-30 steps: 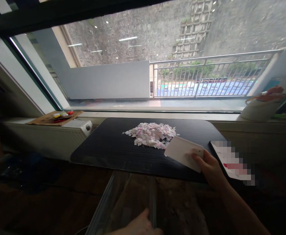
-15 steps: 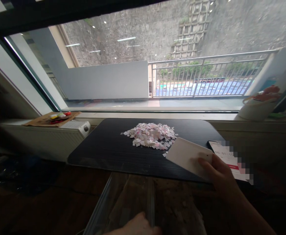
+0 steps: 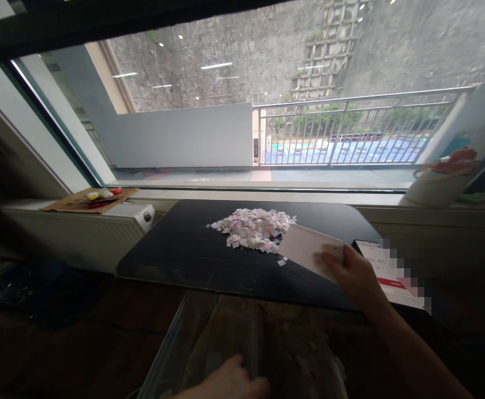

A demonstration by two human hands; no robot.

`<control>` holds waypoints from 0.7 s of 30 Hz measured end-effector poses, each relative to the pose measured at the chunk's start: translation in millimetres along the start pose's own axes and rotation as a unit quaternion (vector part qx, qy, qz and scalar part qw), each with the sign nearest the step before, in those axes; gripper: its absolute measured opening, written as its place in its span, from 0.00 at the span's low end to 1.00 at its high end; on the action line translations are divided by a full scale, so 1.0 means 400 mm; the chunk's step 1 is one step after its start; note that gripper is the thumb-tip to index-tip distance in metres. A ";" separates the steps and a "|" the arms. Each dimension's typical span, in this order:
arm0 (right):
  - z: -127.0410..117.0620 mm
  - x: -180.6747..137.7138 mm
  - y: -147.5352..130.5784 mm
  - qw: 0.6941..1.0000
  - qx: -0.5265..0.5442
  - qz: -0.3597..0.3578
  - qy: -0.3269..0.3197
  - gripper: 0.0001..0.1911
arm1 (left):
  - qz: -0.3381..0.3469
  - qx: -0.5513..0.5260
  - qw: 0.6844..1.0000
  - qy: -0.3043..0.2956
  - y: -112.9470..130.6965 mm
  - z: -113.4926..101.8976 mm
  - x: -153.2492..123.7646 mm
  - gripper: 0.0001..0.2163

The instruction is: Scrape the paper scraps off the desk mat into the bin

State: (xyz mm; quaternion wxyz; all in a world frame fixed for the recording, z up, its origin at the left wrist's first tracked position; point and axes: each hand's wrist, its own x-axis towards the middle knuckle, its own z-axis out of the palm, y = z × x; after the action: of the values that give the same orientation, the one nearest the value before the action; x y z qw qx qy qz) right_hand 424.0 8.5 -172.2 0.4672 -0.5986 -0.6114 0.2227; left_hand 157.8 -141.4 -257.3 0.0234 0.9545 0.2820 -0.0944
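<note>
A heap of small white and pink paper scraps (image 3: pixel 256 228) lies on a black mat (image 3: pixel 184 249) by the window. My right hand (image 3: pixel 350 274) grips a white flat card (image 3: pixel 307 249), whose left edge touches the right side of the heap. My left hand (image 3: pixel 230 379) is at the bottom edge, its fingers curled over the rim of a clear plastic container (image 3: pixel 209 343) that sits below the mat's near edge. One loose scrap (image 3: pixel 282 261) lies just under the card.
A phone (image 3: pixel 386 269) lies on the mat's right end, behind my right hand. A white radiator (image 3: pixel 130 213) with cardboard and small coloured items (image 3: pixel 101 195) stands left. A white pot (image 3: pixel 437 185) sits on the sill at right. The window shows a railing.
My right hand moved the white card up and left, from slightly apart from the heap to against its right side. My left hand stayed on the container's rim.
</note>
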 end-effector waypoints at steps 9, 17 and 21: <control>-0.023 0.102 0.014 0.996 -0.092 0.022 0.009 0.32 | -0.003 -0.024 1.000 -0.010 0.005 -0.004 -0.005 0.11; -0.102 -0.259 0.042 0.970 -0.147 0.008 -0.191 0.18 | 0.021 -0.012 1.000 0.008 0.009 -0.054 -0.026 0.03; -0.055 -0.375 0.117 0.930 -0.193 0.068 -0.306 0.28 | 0.016 0.026 0.998 0.050 0.009 -0.052 -0.033 0.06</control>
State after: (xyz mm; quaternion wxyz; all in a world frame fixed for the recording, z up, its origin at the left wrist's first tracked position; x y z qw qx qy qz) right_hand 444.0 -130.3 -246.6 0.1171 -0.6202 -0.7135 0.3042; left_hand 152.6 -149.5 -234.2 -0.0142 0.9625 0.2654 -0.0539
